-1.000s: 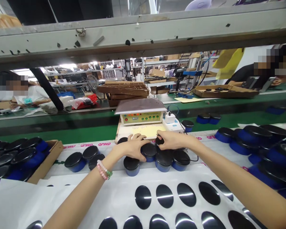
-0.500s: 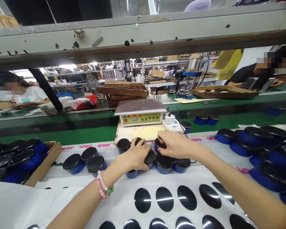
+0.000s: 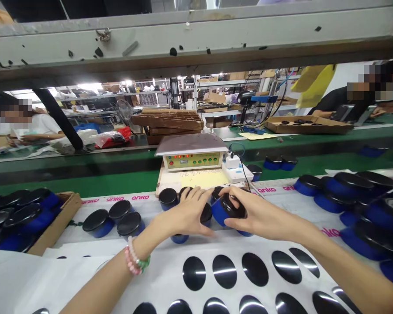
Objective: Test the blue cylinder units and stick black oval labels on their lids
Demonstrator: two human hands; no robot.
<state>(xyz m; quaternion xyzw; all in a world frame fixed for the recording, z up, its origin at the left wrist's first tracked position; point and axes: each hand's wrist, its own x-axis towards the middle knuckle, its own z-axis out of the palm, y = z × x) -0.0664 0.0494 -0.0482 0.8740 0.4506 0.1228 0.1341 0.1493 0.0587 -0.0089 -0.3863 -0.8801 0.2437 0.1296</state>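
Several round blue pieces with glossy black tops stand in a cluster in the middle of the bench. My right hand (image 3: 253,213) grips one blue round piece (image 3: 223,211) between thumb and fingers, tilted among its neighbours. Over the cluster's left part reaches my left hand (image 3: 185,213), open, its thumb apart from the fingers; it partly hides the pieces beneath. Just left of that hand stands another black-topped piece (image 3: 168,198). Nearer to me, a white sheet (image 3: 170,261) carries rows of flat black discs (image 3: 224,271).
A carton (image 3: 57,222) of such pieces stands at left, more pieces (image 3: 345,187) are piled at right. Behind the cluster sits a control box (image 3: 193,160) with a power strip (image 3: 237,172). A beam (image 3: 190,39) crosses overhead. Two people are across the green belt (image 3: 124,182).
My right hand has moved down and toward me onto a piece, which is now tilted in its grip. My left hand's thumb has spread away from the pieces.
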